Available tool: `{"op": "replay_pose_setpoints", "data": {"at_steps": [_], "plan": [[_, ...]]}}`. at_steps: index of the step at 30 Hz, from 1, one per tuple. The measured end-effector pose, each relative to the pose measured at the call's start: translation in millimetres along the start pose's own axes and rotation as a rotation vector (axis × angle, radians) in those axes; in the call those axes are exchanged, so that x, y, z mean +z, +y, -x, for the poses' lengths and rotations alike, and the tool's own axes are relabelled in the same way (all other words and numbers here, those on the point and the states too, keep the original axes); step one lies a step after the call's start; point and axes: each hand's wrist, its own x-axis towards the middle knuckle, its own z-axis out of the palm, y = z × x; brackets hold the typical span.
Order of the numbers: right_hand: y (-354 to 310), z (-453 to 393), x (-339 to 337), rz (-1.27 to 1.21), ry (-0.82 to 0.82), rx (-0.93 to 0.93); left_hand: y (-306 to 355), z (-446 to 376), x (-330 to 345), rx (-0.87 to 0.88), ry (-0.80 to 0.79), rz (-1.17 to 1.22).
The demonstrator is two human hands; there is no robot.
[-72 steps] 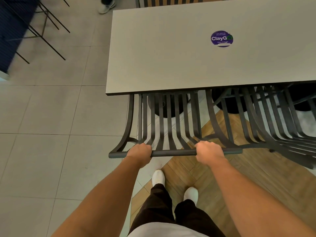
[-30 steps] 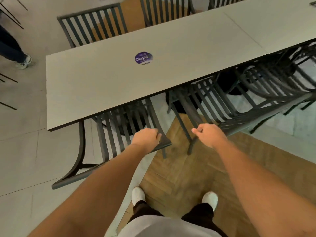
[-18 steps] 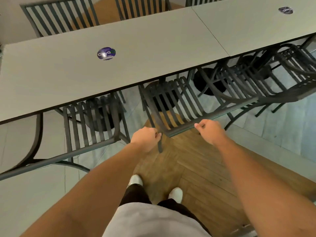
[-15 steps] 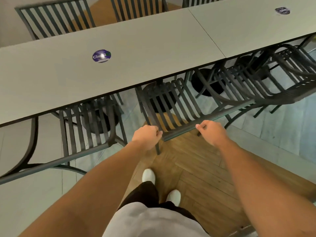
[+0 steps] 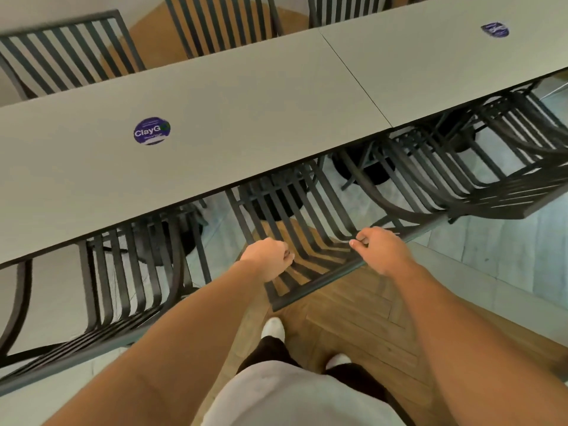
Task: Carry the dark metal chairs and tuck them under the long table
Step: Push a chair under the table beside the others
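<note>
A long grey table [image 5: 246, 124] runs across the view, made of two tops butted together. Three dark metal slatted chairs stand along its near side. The middle chair [image 5: 310, 241] is directly in front of me, its seat partly under the table edge and its back angled toward me. My left hand [image 5: 266, 259] is curled on the left side of that chair's back. My right hand [image 5: 378, 249] is closed over its top rail. The left chair [image 5: 123, 287] sits with its seat under the table. The right chair [image 5: 479, 179] looks like several nested frames.
More slatted chairs [image 5: 70, 53] stand on the table's far side. Round purple stickers [image 5: 151, 130] mark the tabletops. Black round table bases [image 5: 276, 204] stand beneath. My white shoes [image 5: 273, 329] are on a wood-pattern floor strip, with grey tiles on either side.
My hands let go of the left chair's top rail after it went under the table. I turned right, and both hands have come onto the middle chair's back.
</note>
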Motion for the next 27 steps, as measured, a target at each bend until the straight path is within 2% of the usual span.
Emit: {"op": "replay_pose_setpoints", "data": {"at_steps": [8,11,16,20,27], "plan": [[29.1,-49.7,-25.3,0.039,-0.165,-0.082,35.2,-24.6,3.8,-0.107,0.033,0.117],[44.8,-62.3,-30.2,0.073,-0.242,-0.149,61.7,-28.0,11.7,-0.198,0.038,0.149],[84.2,-70.8,-33.4,0.179,-0.431,-0.297,111.9,-22.5,35.3,-0.372,-0.009,0.353],[109.8,-80.7,-38.1,0.294,-0.466,-0.414,140.5,-18.8,53.1,-0.454,-0.025,0.426],[119.9,-94.7,-27.3,0.491,-0.392,-0.510,145.1,-28.5,79.7,-0.482,-0.024,0.261]]}}
